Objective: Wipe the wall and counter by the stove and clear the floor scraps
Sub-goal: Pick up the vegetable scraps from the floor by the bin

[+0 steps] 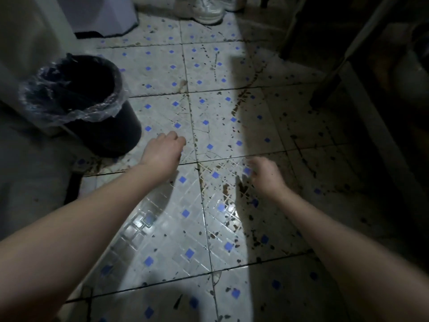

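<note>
Dim kitchen floor [162,228], tiles wet and glossy, dark scraps [241,189] scattered mostly to the right.
I could slip on the sheen or smear grime. Both my arms reach low: left hand [162,152] loosely curled beside the lined bin [76,94], right hand [264,175] blurred, fingers half-curled over scraps; neither visibly holds anything.

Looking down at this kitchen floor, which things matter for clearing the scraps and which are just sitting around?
Part of the job:
- dark scraps on the tiled floor
- lined bin
- left hand and right hand, both reaching down

Just there:
- white shoes
- dark frame legs
</note>
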`<state>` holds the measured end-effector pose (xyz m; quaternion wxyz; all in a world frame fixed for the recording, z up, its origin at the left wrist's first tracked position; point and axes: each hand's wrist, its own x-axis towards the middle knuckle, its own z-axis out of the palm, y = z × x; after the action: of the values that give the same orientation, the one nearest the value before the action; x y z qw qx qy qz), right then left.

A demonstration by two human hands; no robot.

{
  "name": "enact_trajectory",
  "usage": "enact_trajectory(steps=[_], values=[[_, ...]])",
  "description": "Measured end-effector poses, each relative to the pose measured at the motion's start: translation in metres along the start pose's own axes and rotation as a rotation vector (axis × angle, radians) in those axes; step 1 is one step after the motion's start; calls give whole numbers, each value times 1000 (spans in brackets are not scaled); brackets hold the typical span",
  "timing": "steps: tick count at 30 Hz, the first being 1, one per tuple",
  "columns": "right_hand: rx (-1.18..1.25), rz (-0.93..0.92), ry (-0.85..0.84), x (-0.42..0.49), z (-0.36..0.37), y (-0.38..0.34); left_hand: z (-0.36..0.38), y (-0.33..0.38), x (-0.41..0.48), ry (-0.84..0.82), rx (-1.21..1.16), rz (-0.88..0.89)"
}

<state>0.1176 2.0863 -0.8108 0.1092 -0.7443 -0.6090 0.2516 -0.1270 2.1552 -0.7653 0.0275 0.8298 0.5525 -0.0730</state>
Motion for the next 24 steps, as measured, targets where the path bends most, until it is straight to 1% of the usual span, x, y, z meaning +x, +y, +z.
enact_trajectory(steps=[2,4,7,9,12,14,19,24], values=[[46,44,-23,-10,5,13,8,5,2,-43,18,26],[65,48,-34,-17,8,28,16,10,7,-83,31,38],[10,53,-55,-19,6,50,26,21,17,-116,49,69],[-3,100,-42,-21,5,65,33,30,23,-113,38,96],[-38,201,22,-27,2,82,44,40,29,-119,43,129],[-54,224,35,-29,3,91,51,47,31,-139,52,141],[-80,203,-13,-19,9,99,64,57,34,-163,53,162],[-98,80,-23,7,17,98,73,56,34,-147,9,175]])
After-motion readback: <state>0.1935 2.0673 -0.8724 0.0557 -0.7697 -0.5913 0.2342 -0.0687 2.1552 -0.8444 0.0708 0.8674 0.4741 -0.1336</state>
